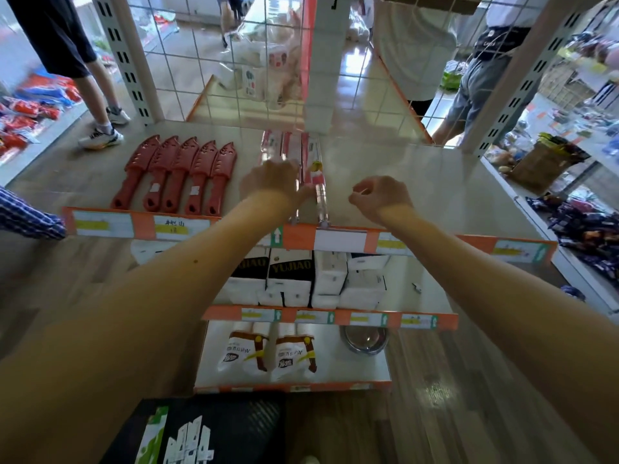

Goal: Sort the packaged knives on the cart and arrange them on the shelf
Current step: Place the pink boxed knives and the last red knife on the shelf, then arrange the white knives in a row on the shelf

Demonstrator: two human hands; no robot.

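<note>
Head view: the top shelf is seen from above, with both bare forearms stretched over its orange price rail. The left hand is laid on a short row of clear-packaged knives standing on edge near the middle of the shelf; its fingers are curled against the left side of the row, pressing or steadying it, though whether one pack is actually gripped cannot be told through the blur. The right hand is held just right of the row, loosely curled and holding nothing, apart from the packs. To the left, five red sheathed knives are already laid side by side, handles toward the rail. The cart is not clearly shown; only a dark box with printed packs is visible at the bottom edge.

The step in hand is judged to be the squaring-up of the packaged row. The packs are thin and balanced on edge, so the row could be toppled like dominoes if the left hand is lifted before the right side is supported. The nearest pack's handle end already overhangs the rail, so it could be nudged off onto the lower shelves. Slippery plastic on a smooth shelf would favour sliding.
</note>
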